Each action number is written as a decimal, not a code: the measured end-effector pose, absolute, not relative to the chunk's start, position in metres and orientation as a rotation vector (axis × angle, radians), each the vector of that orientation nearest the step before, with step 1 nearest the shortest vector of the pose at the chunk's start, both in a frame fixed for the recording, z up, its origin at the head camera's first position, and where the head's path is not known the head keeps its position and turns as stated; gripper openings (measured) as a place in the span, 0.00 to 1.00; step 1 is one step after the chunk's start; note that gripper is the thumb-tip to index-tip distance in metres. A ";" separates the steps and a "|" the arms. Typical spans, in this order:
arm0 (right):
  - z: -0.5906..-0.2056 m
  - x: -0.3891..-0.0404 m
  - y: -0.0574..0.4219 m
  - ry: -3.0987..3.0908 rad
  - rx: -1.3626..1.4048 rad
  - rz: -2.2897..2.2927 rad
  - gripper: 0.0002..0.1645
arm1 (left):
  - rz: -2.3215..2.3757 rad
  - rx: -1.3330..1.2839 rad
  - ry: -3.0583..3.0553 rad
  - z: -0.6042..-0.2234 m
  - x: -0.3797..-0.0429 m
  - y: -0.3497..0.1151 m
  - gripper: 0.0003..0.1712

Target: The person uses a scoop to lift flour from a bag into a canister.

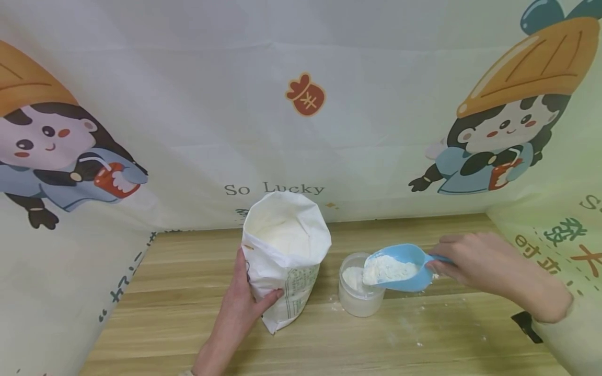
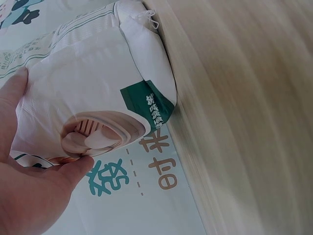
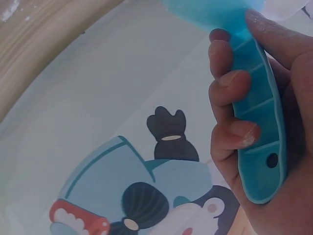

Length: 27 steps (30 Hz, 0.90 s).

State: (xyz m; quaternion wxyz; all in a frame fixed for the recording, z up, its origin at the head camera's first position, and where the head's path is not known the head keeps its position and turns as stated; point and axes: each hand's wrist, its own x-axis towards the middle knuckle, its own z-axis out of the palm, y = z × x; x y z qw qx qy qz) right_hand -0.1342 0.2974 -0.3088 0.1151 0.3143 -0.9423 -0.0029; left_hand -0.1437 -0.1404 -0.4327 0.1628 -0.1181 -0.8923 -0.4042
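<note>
My left hand (image 1: 244, 297) holds the side of an upright white flour bag (image 1: 301, 290), thumb across its front. The bag's top gapes wide, showing white flour (image 1: 287, 235) inside. In the left wrist view, a picture of buns (image 2: 95, 137) is printed on the bag. My right hand (image 1: 475, 263) grips the handle (image 3: 259, 112) of a light blue scoop (image 1: 414, 279), fingers curled round it. Flour fills the scoop, its lip tilted over the mouth of a clear round jar (image 1: 361, 303). White flour (image 1: 352, 277) also lies in the jar, partly hidden by the scoop.
Flour specks (image 1: 419, 344) dot the wooden table (image 1: 174, 303) around the jar. A printed cloth (image 1: 376, 130) with cartoon figures hangs behind and along both sides. Near my right sleeve (image 1: 574, 329) lies a small black object (image 1: 528, 326) at the table's right side.
</note>
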 end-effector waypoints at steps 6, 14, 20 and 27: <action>-0.303 -0.135 0.292 -2.783 0.936 -0.039 0.07 | -1.163 -0.347 -2.526 -0.433 -0.144 -0.140 0.75; -0.296 -0.136 0.286 -2.751 0.961 -0.086 0.20 | -1.127 -0.373 -2.510 -0.435 -0.145 -0.140 0.73; -0.291 -0.138 0.279 -2.727 0.970 -0.130 0.25 | -1.145 -0.358 -2.523 -0.434 -0.144 -0.140 0.74; -0.284 -0.139 0.270 -2.724 0.984 -0.178 0.23 | -1.156 -0.347 -2.527 -0.434 -0.145 -0.140 0.74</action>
